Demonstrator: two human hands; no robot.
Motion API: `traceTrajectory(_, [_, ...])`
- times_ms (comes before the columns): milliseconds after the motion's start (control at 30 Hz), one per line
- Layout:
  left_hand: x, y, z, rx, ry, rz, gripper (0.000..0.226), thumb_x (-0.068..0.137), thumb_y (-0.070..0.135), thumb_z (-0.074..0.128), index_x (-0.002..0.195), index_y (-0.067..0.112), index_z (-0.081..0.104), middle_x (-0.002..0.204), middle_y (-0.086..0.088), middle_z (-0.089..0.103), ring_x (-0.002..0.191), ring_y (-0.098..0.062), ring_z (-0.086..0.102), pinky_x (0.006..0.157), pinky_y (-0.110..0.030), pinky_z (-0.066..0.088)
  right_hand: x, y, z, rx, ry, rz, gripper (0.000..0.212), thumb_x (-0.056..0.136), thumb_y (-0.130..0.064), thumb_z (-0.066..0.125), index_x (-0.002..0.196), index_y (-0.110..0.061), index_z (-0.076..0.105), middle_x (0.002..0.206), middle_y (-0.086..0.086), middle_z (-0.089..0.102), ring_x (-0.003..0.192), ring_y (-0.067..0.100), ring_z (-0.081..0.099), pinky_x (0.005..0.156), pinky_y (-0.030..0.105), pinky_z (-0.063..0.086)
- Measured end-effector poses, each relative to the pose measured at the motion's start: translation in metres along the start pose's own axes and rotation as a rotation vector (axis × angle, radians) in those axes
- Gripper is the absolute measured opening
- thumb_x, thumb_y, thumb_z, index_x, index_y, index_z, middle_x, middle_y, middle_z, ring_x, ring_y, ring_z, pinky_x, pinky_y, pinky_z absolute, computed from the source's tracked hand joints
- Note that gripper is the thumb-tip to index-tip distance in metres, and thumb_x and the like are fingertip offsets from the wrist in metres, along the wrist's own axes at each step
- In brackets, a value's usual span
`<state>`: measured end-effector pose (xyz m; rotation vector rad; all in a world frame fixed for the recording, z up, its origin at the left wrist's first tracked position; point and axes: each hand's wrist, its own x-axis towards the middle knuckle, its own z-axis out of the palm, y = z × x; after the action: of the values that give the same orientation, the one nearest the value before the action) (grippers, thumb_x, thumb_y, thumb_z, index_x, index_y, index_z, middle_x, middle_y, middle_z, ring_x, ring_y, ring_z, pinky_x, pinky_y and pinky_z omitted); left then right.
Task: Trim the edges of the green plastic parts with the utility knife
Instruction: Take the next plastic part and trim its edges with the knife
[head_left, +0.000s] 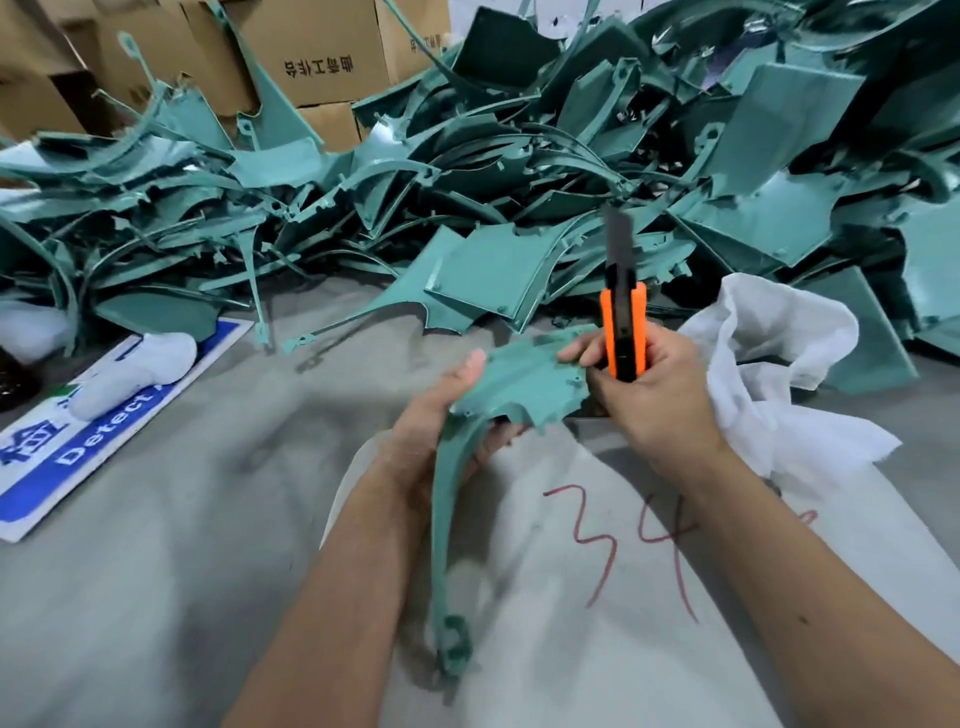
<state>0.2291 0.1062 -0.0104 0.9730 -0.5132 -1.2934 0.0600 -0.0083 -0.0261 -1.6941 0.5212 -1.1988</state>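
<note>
Right now, line by line:
Left hand: the left hand (441, 415) grips a green plastic part (511, 384) from below and the side, thumb lying on its top face, fingers curled under it.
Green part: held above the grey surface (182, 545), between the two hands; its wide flat end is up near the knife, and a long curved arm of it runs down toward the person, ending in a small ring-shaped tab.
Right hand: the right hand (649, 384) is wrapped tight round the orange utility knife (623, 312); one fingertip reaches over to touch the far edge of the green part.
Knife: upright, its dark blade pushed out and pointing away from the person, the handle just beside the part's right edge.
Pile: a big heap of green parts (519, 182) lies beyond the hands, spread across the whole width.
White cloth: a crumpled white cloth (779, 353) lies right of the right hand.
White sheet: a sheet (597, 597) under the forearms bears red handwritten marks.
Sign: a blue and white sign (104, 426) lies at left, a white glove (140, 369) on it.
Boxes: cardboard boxes (311, 57) stand behind the heap.
</note>
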Motion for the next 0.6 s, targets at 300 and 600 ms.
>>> traceTrajectory(300, [0.006, 0.006, -0.017, -0.126, 0.053, -0.124, 0.040, 0.078, 0.005, 0.062, 0.117, 0.002, 0.067, 0.101, -0.020, 0.071, 0.079, -0.026, 0.070, 0.062, -0.034, 0.065, 0.000, -0.002, 0.000, -0.095, 0.064, 0.149, 0.022, 0.101, -0.055, 0.057, 0.105, -0.033, 0.060, 0.086, -0.006, 0.058, 0.069, 0.014, 0.054, 0.059, 0.029, 0.046])
traceTrajectory(600, [0.009, 0.006, -0.015, -0.274, 0.003, -0.049, 0.045, 0.081, 0.002, 0.053, 0.126, 0.004, 0.048, 0.092, -0.013, 0.059, 0.051, -0.007, 0.048, 0.034, -0.009, 0.034, -0.002, 0.002, -0.003, -0.612, 0.006, -0.087, 0.037, 0.111, -0.045, 0.042, 0.079, -0.026, 0.044, 0.055, -0.003, 0.046, 0.052, 0.018, 0.046, 0.049, 0.029, 0.031])
